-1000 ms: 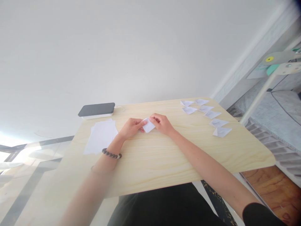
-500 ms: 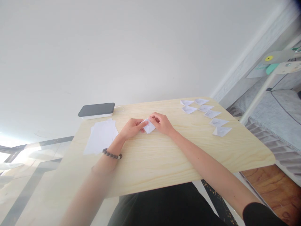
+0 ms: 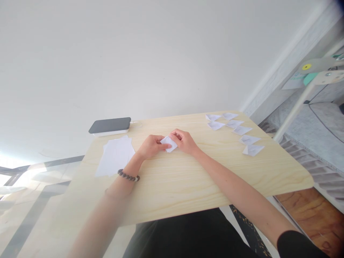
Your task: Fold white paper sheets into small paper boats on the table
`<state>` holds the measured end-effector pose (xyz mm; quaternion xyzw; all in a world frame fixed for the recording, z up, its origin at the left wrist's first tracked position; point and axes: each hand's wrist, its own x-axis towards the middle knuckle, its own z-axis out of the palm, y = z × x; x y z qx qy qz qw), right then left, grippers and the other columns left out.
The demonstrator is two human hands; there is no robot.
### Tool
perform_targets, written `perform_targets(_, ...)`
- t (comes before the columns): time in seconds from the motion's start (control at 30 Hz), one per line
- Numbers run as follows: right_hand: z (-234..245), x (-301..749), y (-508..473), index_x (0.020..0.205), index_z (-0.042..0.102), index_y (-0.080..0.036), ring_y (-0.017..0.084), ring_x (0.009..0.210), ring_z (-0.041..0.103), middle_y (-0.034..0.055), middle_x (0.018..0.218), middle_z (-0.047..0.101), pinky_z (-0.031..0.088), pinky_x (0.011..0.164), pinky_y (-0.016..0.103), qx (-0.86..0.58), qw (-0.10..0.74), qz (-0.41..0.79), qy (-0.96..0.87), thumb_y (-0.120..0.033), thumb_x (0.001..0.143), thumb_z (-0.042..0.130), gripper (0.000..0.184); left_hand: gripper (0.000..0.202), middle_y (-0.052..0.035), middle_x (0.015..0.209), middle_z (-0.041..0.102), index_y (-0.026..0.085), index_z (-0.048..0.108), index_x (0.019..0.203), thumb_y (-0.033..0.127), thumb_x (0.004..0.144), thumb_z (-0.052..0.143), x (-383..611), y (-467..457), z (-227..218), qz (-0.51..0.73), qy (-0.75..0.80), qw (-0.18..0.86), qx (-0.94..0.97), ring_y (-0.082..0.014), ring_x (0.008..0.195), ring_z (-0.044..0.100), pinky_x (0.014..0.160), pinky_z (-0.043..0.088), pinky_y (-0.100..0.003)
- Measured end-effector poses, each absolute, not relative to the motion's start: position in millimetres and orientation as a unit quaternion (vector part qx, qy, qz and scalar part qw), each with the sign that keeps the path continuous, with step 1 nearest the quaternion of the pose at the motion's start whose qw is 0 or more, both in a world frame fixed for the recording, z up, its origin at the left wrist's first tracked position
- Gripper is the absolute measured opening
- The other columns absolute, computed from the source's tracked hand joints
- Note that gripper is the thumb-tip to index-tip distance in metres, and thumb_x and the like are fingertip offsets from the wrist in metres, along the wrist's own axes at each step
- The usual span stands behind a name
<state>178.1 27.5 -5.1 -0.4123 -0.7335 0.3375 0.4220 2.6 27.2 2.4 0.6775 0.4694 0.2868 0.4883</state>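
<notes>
Between my two hands is a small folded white paper (image 3: 170, 141), diamond-shaped, held just above the middle of the wooden table (image 3: 172, 186). My left hand (image 3: 152, 146) pinches its left side, the thumb lying across the lower face. At the upper right edge, my right hand (image 3: 184, 141) grips it with thumb and bent fingers. The fingertips behind the paper are partly hidden. Off to the right stand several folded paper boats (image 3: 242, 130) in a loose curved row. Left of my left hand lies a stack of white paper sheets (image 3: 116, 156), slightly fanned.
A dark-topped device with a white base (image 3: 110, 125) and a white cable (image 3: 136, 124) sits at the table's back left. The pale wall (image 3: 166, 64) rises behind the table. On the right are a white metal post (image 3: 295, 107) and a grey covered surface (image 3: 322, 122).
My left thumb has shifted down and right across the folded paper, so more of its face shows. My right hand keeps nearly the same place.
</notes>
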Motion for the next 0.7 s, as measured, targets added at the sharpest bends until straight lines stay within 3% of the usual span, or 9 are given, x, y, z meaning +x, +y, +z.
perform_targets(0.23, -4.8, 179.4, 29.2, 0.075, 0.052, -0.017, 0.009, 0.058, 0.047, -0.0007, 0.067, 0.054, 0.036, 0.055, 0.021, -0.408, 0.423, 0.332, -0.738, -0.039, 0.082, 0.041, 0.025, 0.041, -0.0041, 0.071, 0.066, 0.014, 0.067, 0.073, 0.05, 0.077, 0.049, -0.2, 27.9, 3.4, 0.317, 0.405, 0.535, 0.671, -0.0176, 0.072, 0.06, 0.069, 0.047, -0.027)
perform_targets(0.47, -6.0, 179.1, 29.6, 0.076, 0.052, -0.017, 0.009, 0.056, 0.046, -0.0005, 0.068, 0.054, 0.036, 0.053, 0.02, -0.404, 0.424, 0.334, -0.739, -0.039, 0.083, 0.041, 0.025, 0.034, -0.0027, 0.071, 0.065, 0.013, 0.067, 0.075, 0.045, 0.075, 0.054, -0.2, 28.0, 4.5, 0.316, 0.413, 0.527, 0.672, -0.0145, 0.068, 0.058, 0.064, 0.045, -0.024)
perform_targets(0.7, -10.1, 178.4, 31.4, 0.074, 0.054, -0.016, 0.009, 0.053, 0.046, -0.0007, 0.064, 0.055, 0.036, 0.052, 0.021, -0.426, 0.434, 0.328, -0.723, -0.04, 0.081, 0.045, 0.026, 0.036, -0.0039, 0.07, 0.066, 0.013, 0.061, 0.089, 0.038, 0.063, 0.069, 2.4, 27.7, -0.4, 0.309, 0.457, 0.524, 0.649, -0.0146, 0.063, 0.06, 0.061, 0.045, -0.026)
